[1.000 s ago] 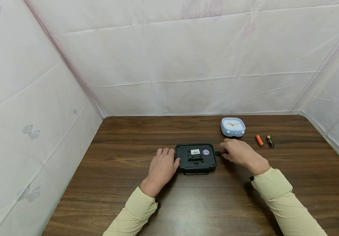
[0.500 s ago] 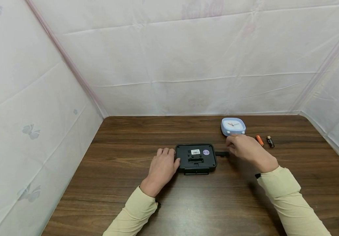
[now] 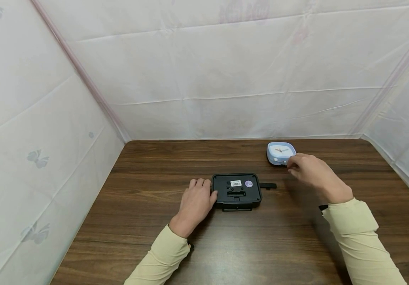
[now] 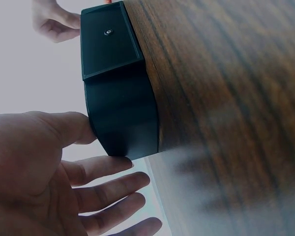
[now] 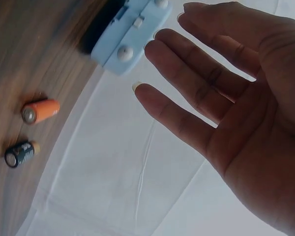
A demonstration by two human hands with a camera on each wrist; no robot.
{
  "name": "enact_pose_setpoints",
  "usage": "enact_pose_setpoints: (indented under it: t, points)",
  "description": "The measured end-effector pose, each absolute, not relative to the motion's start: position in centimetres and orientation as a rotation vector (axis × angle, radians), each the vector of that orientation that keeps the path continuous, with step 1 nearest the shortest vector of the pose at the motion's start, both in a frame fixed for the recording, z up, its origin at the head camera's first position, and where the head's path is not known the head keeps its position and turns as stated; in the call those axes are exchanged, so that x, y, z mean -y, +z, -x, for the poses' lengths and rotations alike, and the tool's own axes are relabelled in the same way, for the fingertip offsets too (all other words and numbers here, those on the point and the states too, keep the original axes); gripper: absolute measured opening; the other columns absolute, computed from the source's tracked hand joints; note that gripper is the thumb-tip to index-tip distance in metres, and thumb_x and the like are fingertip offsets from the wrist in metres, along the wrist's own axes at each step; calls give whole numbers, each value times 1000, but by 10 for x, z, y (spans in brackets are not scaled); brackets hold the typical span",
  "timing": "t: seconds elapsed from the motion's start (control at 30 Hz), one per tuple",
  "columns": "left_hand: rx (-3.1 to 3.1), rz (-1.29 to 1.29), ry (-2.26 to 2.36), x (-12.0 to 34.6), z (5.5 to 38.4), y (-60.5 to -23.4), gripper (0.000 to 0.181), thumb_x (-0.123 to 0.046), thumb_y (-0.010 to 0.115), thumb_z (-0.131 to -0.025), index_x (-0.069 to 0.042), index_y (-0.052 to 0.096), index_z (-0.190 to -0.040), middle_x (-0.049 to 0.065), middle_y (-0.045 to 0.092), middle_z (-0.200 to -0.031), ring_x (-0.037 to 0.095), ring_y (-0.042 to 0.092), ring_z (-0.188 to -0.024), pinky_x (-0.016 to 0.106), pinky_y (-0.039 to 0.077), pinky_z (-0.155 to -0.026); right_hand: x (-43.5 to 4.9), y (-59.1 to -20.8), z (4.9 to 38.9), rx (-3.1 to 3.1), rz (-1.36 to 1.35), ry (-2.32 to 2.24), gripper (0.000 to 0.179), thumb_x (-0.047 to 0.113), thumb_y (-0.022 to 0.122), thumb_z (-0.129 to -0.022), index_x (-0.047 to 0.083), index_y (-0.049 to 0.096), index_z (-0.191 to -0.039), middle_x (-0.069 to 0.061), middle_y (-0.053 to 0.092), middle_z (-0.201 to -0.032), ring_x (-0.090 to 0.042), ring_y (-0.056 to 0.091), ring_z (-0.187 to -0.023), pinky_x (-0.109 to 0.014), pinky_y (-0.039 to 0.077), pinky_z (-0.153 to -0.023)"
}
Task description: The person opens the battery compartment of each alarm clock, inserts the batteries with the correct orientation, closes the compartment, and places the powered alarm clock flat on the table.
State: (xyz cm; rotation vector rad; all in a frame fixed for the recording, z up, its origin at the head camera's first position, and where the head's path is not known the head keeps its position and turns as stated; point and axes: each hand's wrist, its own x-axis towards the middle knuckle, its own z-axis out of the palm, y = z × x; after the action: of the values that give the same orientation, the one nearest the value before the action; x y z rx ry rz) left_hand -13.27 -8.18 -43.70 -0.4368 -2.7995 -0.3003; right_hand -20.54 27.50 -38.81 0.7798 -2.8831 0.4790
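Right grip point(image 3: 310, 173) moved rightward, off black strip point(image 3: 269, 185)

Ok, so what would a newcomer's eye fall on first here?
Probably the black device near the middle of the table, the left hand touching its left end. Then the light-blue clock near the far edge, beside the right hand. The right wrist view shows an orange battery and a dark battery on the table.

- Device point(image 3: 251, 194): on the tabletop point(image 3: 154, 166), left hand point(image 3: 197, 200) against its left edge.
- Strip point(image 3: 268, 185): just right of the device.
- Clock point(image 3: 281, 151): behind the strip, beside the right hand point(image 3: 311, 174).
- Batteries point(image 5: 42, 110): side by side near the clock (hidden in the head view).
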Motion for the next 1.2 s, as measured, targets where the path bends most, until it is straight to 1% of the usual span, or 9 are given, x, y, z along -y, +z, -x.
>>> enact_pose_setpoints:
  t: [0.2, 0.4, 0.7, 0.77, 0.87, 1.0, 1.2]
  points:
    - [2815, 435, -305, 81, 133, -437, 25, -23, 76, -100, 0, 72, -109, 13, 70, -104, 31, 61, -99, 42, 57, -72, -289, -386, 208, 2880, -739, 486, 7, 0, 77, -92, 0, 74, -99, -11, 71, -97, -34, 69, -88, -55, 55, -77]
    - [2831, 424, -310, 81, 133, -436, 26, -24, 75, -100, 0, 72, -109, 14, 71, -106, 32, 62, -101, 45, 58, -75, -303, -381, 210, 2902, -673, 482, 11, -3, 75, -92, -2, 74, -103, -11, 70, -95, -30, 66, -85, -52, 53, -76]
    - [2839, 422, -311, 81, 134, -436, 26, -24, 75, -101, 0, 72, -109, 14, 70, -106, 32, 61, -100, 44, 57, -75, -324, -377, 212, 2979, -508, 516, 14, 5, 72, -97, -4, 72, -107, -14, 71, -94, -33, 67, -84, -59, 52, -78]
    - [2840, 423, -310, 82, 134, -436, 26, -24, 75, -101, 1, 72, -110, 14, 70, -106, 32, 61, -100, 44, 58, -76, -329, -376, 212, 2996, -474, 520, 16, 6, 71, -98, -5, 71, -110, -16, 71, -95, -34, 67, -84, -60, 52, -78]
    - [2837, 425, -313, 82, 134, -436, 26, -23, 75, -101, 1, 72, -110, 14, 70, -107, 32, 61, -100, 44, 57, -76, -337, -375, 212, 3024, -431, 522, 21, 6, 71, -99, -8, 69, -114, -22, 71, -100, -41, 68, -90, -62, 51, -79]
    - [2830, 427, -316, 82, 133, -436, 26, -23, 76, -100, 1, 72, -109, 14, 71, -106, 32, 61, -100, 44, 57, -75, -346, -376, 212, 3040, -397, 532, 24, 4, 69, -98, -11, 68, -115, -27, 70, -104, -48, 67, -98, -64, 51, -81]
    - [2825, 427, -316, 82, 133, -436, 25, -23, 76, -100, 1, 72, -109, 14, 71, -106, 32, 62, -99, 44, 58, -75, -356, -379, 214, 3061, -369, 534, 25, 6, 68, -98, -12, 66, -116, -30, 70, -105, -50, 67, -98, -65, 51, -81]
